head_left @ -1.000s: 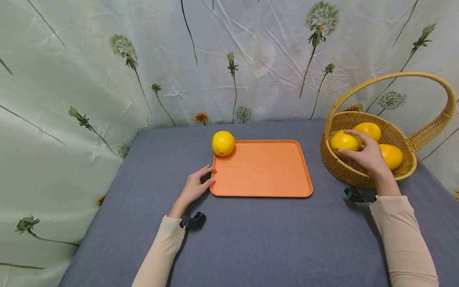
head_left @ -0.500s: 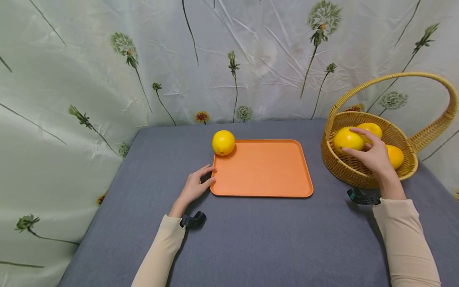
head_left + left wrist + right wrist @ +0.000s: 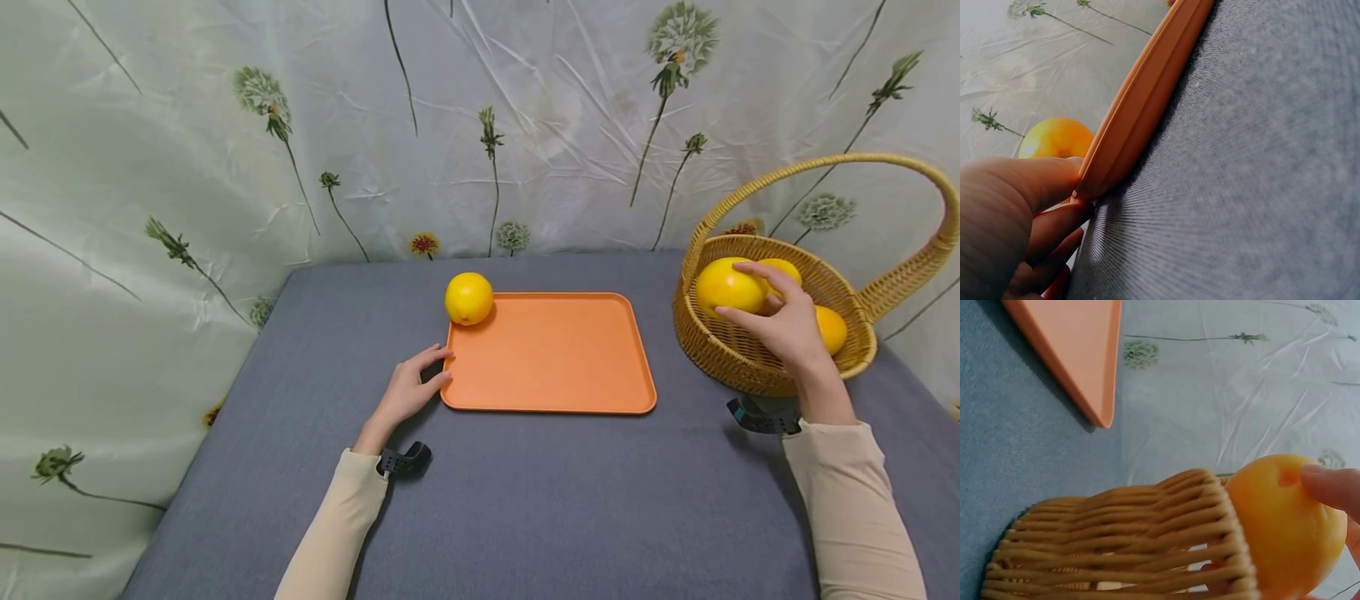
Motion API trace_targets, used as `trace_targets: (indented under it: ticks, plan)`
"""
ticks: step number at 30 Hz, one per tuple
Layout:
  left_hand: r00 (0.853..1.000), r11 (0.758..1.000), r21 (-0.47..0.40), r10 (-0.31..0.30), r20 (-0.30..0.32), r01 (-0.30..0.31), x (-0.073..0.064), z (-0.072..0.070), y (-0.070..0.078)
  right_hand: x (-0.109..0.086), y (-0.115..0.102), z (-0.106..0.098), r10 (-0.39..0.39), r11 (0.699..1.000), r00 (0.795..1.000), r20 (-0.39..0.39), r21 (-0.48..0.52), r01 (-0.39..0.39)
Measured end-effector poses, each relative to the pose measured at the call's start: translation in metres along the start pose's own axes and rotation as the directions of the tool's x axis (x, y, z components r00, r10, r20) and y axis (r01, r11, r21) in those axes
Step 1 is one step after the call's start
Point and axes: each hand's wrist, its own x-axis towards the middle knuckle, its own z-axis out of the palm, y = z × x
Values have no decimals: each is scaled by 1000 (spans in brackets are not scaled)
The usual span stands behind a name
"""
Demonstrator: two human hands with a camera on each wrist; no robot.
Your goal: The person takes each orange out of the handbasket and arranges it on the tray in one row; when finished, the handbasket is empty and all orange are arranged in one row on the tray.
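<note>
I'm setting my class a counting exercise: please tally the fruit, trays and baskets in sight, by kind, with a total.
Yellow fruits: 4 (3 in the basket, 1 at the tray's far-left corner)
Orange tray: 1
Wicker basket: 1
Total: 6

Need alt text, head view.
Right hand grips a yellow fruit at a wicker basket with two more fruits inside; left hand touches the left edge of an orange tray, a fourth fruit at its far-left corner.
</note>
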Motion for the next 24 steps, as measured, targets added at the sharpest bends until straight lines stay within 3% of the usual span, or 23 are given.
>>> trace_targets:
  ticks: [16,24]
  plan:
    - [1000,1000,-11,-3,5,3,1,0,0,-8,-23,9,-151,988,987,-46,-34,150]
    - [1000,1000,-10,-1,6,1,0,-1,-1,-8,-27,12,-175,985,984,-37,-15,174]
